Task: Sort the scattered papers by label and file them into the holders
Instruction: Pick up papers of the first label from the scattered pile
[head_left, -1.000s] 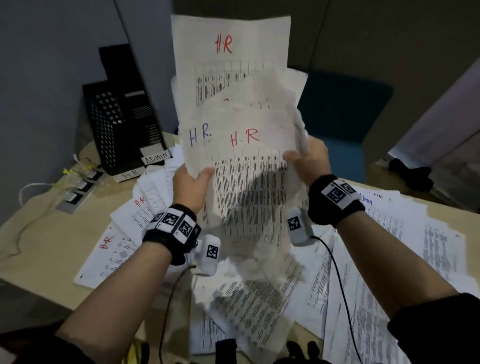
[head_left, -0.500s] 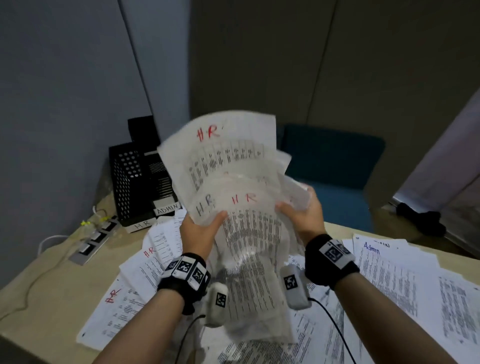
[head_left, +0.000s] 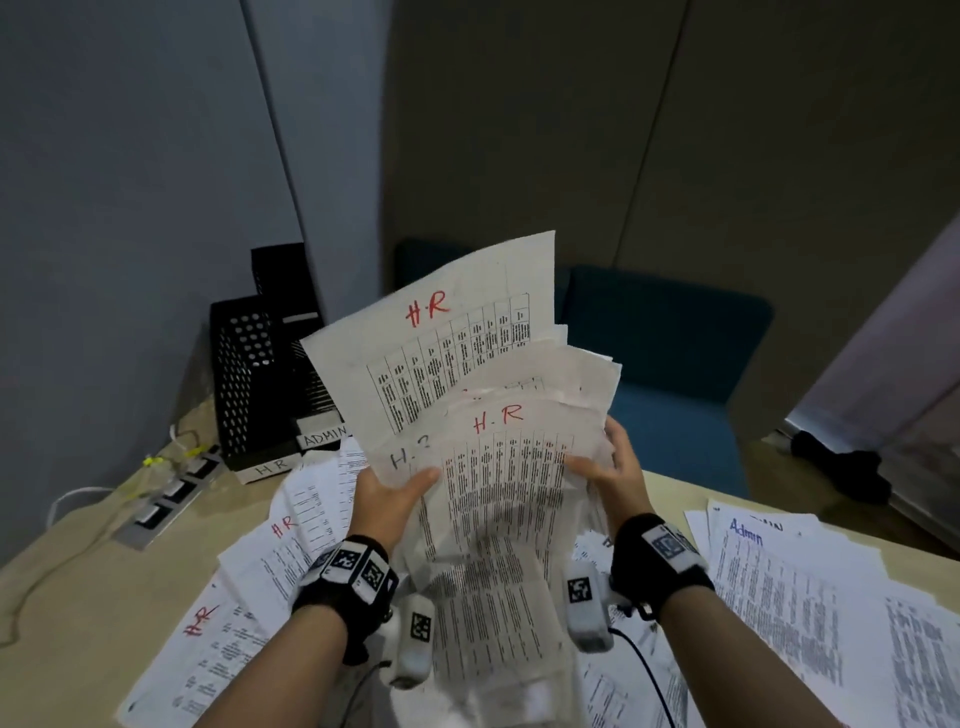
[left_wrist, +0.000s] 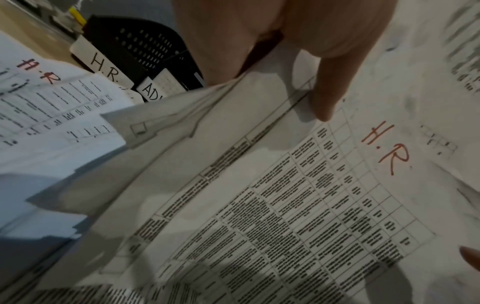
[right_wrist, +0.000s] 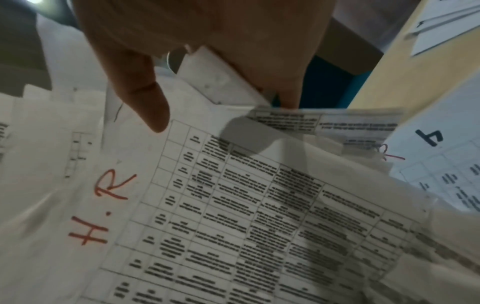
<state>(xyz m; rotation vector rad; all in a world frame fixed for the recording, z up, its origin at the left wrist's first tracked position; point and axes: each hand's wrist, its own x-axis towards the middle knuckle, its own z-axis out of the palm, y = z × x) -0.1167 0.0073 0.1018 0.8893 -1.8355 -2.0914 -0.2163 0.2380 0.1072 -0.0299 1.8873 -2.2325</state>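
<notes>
I hold a fanned stack of H.R papers upright above the desk. My left hand grips its left edge, thumb on the front sheet. My right hand grips the right edge, thumb in front. The left wrist view shows the stack of H.R papers under my left hand; the right wrist view shows the same H.R papers pinched by my right hand. Two black mesh holders stand at the back left, tagged H.R and ADMIN.
More H.R sheets lie on the desk at the left, and Admin sheets at the right. A power strip with cables sits beside the holders. A blue chair stands behind the desk.
The stack has come down from high in front of me and tilted left toward the holders. Both hands kept their grip. The view has lifted.
</notes>
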